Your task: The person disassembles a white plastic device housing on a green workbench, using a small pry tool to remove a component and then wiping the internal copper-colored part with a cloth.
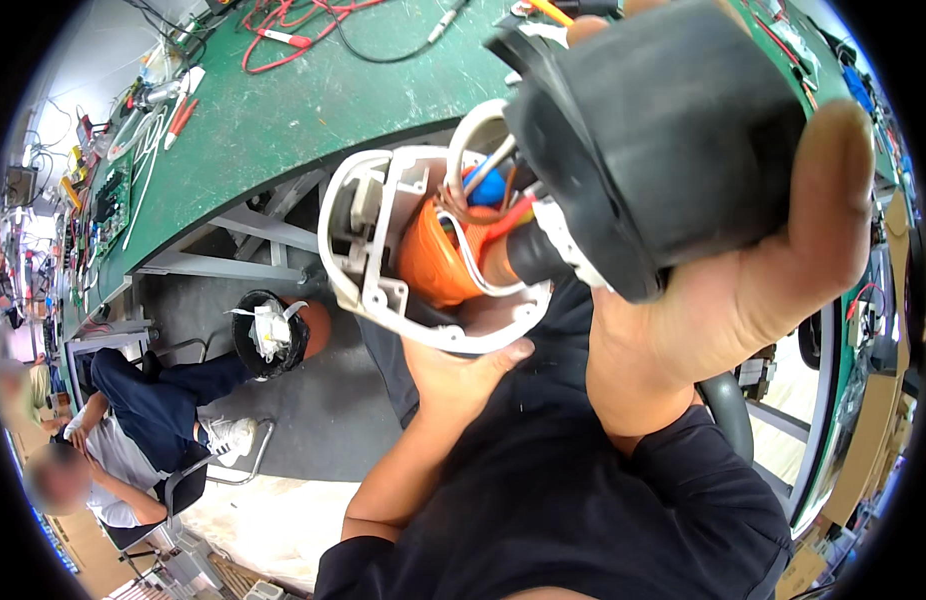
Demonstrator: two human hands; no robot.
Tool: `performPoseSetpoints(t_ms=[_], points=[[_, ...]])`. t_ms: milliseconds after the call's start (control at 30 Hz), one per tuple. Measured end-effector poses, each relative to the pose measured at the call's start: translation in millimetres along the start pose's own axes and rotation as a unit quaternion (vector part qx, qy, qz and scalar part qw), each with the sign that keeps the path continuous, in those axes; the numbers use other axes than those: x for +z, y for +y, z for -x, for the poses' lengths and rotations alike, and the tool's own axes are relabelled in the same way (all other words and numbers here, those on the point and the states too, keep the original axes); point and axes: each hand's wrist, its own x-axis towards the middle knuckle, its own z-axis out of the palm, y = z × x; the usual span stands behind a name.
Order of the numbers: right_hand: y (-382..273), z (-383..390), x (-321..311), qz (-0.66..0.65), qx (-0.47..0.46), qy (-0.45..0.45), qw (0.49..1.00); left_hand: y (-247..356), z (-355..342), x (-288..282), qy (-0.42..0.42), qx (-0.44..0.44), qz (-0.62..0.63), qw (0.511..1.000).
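Note:
My left hand (453, 375) is closed around the underside of a white plastic housing (368, 290), its thumb along the rim. Inside the open housing sit an orange plastic part (433, 255), a blue round component (488, 187) and several wires. My right hand (723, 300) grips a black cylindrical motor-like unit (683, 130) close to the camera, with the thumb up its right side and fingertips at the top edge. Wires and a short black tube (533, 250) run between the black unit and the housing. Both things are held up above my lap, near the green table's edge.
The green worktable (313, 100) curves across the far side, with red cables (273, 50), red-handled pliers (181, 122) and a circuit board (113, 212) on it. A black bin (253, 340) stands on the floor. At the left, another person (133, 450) sits on a chair.

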Motion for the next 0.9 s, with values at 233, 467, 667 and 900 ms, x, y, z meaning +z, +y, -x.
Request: performPoseSetpoints(t_ms=[233, 467, 667, 900], points=[[3, 2, 16, 0.122, -0.003, 0.126, 0.984, 18, -17, -7, -0.053, 0.115, -0.025, 0.992], [0, 10, 13, 0.051, 0.045, 0.126, 0.99, 30, -12, -22, -0.192, -0.07, 0.137, 0.969], [4, 11, 15, 0.167, 0.042, 0.163, 0.971, 0, 4, -17, -0.074, 0.007, -0.004, 0.997], [8, 16, 17, 0.245, 0.024, 0.198, 0.949, -17, 7, -5, 0.06, 0.111, -0.111, 0.986]])
